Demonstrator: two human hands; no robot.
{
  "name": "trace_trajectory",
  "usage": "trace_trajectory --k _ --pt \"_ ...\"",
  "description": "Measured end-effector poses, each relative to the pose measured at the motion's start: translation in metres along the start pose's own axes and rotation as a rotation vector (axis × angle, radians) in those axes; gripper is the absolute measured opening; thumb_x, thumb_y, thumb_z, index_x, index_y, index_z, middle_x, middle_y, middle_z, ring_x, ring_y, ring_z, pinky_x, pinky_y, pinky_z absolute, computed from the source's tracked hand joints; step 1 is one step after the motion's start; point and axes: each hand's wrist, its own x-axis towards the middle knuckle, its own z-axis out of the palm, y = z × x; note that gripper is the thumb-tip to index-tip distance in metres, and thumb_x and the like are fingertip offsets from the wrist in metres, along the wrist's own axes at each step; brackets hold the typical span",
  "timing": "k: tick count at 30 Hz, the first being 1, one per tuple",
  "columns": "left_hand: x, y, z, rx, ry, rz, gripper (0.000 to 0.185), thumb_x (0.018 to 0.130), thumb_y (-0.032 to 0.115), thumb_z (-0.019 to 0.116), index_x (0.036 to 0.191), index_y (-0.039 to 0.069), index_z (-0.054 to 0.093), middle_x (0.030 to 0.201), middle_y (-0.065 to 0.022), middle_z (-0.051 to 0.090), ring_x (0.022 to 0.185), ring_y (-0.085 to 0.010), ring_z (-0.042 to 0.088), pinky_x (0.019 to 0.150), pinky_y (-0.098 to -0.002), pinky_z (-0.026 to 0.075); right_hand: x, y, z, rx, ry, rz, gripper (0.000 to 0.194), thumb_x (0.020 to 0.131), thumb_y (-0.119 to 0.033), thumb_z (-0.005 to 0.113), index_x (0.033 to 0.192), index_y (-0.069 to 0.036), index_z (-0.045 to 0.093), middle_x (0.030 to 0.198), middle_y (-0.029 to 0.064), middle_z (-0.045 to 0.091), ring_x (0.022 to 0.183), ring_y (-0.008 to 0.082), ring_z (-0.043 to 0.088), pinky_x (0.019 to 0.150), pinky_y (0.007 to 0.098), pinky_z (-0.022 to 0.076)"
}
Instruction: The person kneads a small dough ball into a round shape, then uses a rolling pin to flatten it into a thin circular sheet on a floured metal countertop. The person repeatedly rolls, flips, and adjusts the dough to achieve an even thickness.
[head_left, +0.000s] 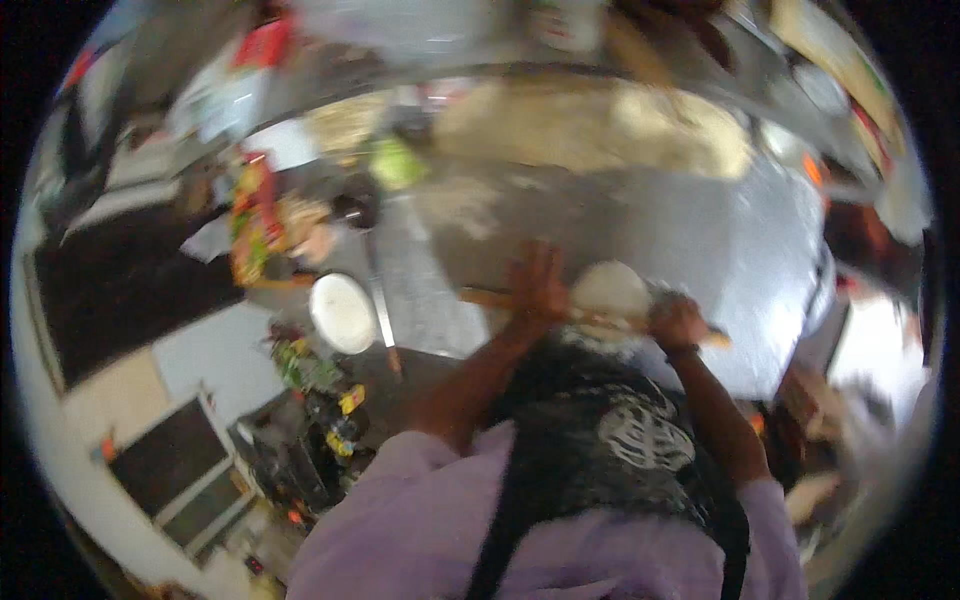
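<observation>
A wooden rolling pin (484, 297) lies across a pale round of dough (611, 289) at the near edge of a metal worktop. Over the pin's left part rests my left hand (538, 289), its fingers straight and spread forward. My right hand (677, 322) is closed around the pin's right part, and the pin's tip shows beyond it. The picture is blurred, so the left palm's contact with the pin is hard to see. White flour-like powder marks the top of my black apron (592, 420) just below the dough.
A larger pale heap, perhaps dough or flour (675, 131), lies at the back of the metal worktop (720, 240). To the left are a white round plate or lid (343, 313), a long-handled dark ladle or pan (356, 202), a yellow-green item (397, 163) and colourful packets (255, 225).
</observation>
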Motion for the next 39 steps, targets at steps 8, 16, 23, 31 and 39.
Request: trace_trajectory --k 8,16,23,31,39 --pt "0.000 -0.011 -0.001 -0.012 0.239 0.045 0.063 0.087 0.024 0.065 0.145 0.002 0.055 0.159 -0.0278 0.040 0.151 -0.0466 0.034 0.116 -0.0747 0.026 0.065 -0.021 -0.051 0.143 -0.703 0.697 0.041 0.097 -0.041 0.054 0.112 -0.009 0.073 0.116 0.0181 0.074 0.108 0.0391 0.070 0.093 0.0542 0.0554" --pt "-0.066 0.001 0.010 -0.006 0.265 -0.024 0.055 0.090 0.030 0.063 0.138 0.003 0.062 0.156 -0.0295 0.044 0.145 -0.0479 0.041 0.116 -0.0712 0.029 0.023 -0.027 -0.078 -0.021 -0.675 0.272 0.049 0.103 -0.047 0.047 0.098 -0.008 0.076 0.096 0.0179 0.076 0.090 0.0402 0.073 0.083 0.0552 0.0553" --pt "-0.008 -0.011 -0.013 -0.075 0.169 -0.118 0.054 0.092 0.027 0.064 0.138 -0.001 0.060 0.156 -0.0275 0.044 0.145 -0.0464 0.041 0.116 -0.0666 0.032 0.080 0.003 -0.065 -0.086 -0.472 0.284 0.047 0.104 -0.045 0.048 0.094 -0.007 0.074 0.090 0.0169 0.075 0.087 0.0384 0.072 0.082 0.0544 0.0560" --pt "0.048 -0.018 0.018 -0.009 0.222 -0.097 0.073 0.080 0.036 0.074 0.145 0.006 0.057 0.155 -0.0260 0.047 0.148 -0.0463 0.039 0.119 -0.0659 0.030 0.115 0.020 -0.039 0.058 -0.594 0.627 0.043 0.096 -0.046 0.057 0.120 -0.013 0.072 0.123 0.0110 0.073 0.117 0.0319 0.067 0.095 0.0509 0.0558" --pt "0.082 -0.022 0.006 0.071 0.144 -0.038 0.073 0.082 0.018 0.068 0.152 0.011 0.051 0.164 -0.0216 0.039 0.154 -0.0467 0.030 0.116 -0.0705 0.030 0.135 0.022 -0.034 0.140 -0.598 0.657 0.038 0.091 -0.038 0.058 0.112 -0.010 0.073 0.122 0.0139 0.073 0.120 0.0322 0.066 0.097 0.0521 0.0555"
